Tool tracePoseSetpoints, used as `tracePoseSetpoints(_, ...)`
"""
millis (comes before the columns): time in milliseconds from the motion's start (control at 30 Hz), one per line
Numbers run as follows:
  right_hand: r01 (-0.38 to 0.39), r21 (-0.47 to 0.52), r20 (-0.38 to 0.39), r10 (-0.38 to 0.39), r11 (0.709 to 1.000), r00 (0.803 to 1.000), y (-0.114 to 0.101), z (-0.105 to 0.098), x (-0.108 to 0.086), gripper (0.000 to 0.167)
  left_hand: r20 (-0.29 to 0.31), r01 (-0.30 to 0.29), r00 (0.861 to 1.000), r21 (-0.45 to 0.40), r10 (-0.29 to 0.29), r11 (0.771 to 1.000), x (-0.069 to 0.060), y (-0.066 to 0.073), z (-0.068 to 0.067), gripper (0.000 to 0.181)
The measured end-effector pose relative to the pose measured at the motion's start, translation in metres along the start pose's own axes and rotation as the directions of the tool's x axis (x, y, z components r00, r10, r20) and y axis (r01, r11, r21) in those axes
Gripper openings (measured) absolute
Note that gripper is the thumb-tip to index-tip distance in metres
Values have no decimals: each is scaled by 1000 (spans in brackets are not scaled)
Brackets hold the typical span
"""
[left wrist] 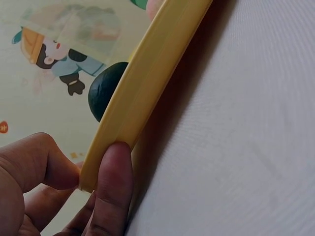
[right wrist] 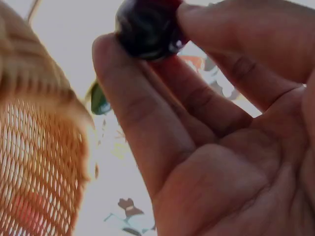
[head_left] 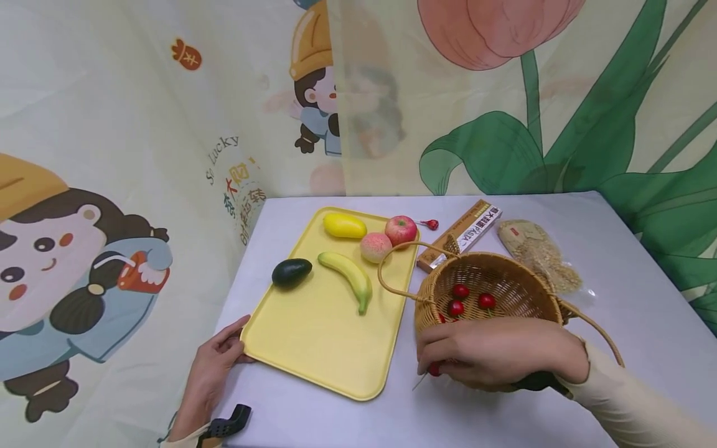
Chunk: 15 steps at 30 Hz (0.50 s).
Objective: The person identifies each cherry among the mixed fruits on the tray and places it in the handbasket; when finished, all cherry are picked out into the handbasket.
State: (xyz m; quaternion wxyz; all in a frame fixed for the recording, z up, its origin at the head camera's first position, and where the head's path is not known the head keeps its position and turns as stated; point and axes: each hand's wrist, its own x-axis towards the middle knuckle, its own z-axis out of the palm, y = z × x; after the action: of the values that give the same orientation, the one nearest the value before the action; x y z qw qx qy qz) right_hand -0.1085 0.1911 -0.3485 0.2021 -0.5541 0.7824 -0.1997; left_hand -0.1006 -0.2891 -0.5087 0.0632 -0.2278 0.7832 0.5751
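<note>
My left hand (head_left: 208, 367) grips the near left corner of a yellow tray (head_left: 319, 358), thumb on one face and fingers on the other in the left wrist view. On the tray lie a banana (head_left: 348, 279), a yellow mango-like fruit (head_left: 344, 225), a peach (head_left: 376, 247), an apple (head_left: 401, 230) and, at the left rim, a dark green avocado (head_left: 292, 273). In front of the wicker basket (head_left: 523, 289), my right hand (head_left: 498, 350) pinches a dark red cherry (right wrist: 150, 29) between thumb and fingertips. Several cherries (head_left: 487, 301) lie inside the basket; my hand hides its near side.
Behind the basket lie a brown pasta box (head_left: 460, 235) and a clear bag of beige food (head_left: 534, 252). A small red item (head_left: 430, 224) sits beside the apple. The basket's handles (head_left: 594, 328) stick out to both sides. Printed curtains hang behind the white table (head_left: 313, 423).
</note>
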Motion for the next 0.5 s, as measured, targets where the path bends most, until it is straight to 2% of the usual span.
tracePoseSetpoints(100,-40,44,-4,40,998,999,2,-8,-13,26,-4,15,1000,5,-15,1000,1,-2,2,59)
tracePoseSetpoints(167,-84,24,-6,84,996,996,2,-14,-23,26,-10,22,1000,7,-22,1000,1,-3,3,59)
tracePoseSetpoints(300,-205,-16,-7,205,979,979,4,-27,-41,29,-19,28,999,15,-28,1000,1,-4,5,59)
tracePoseSetpoints(500,-301,-43,-16,300,953,954,14,-40,-62,34,-16,21,1000,33,-20,999,1,-1,2,59)
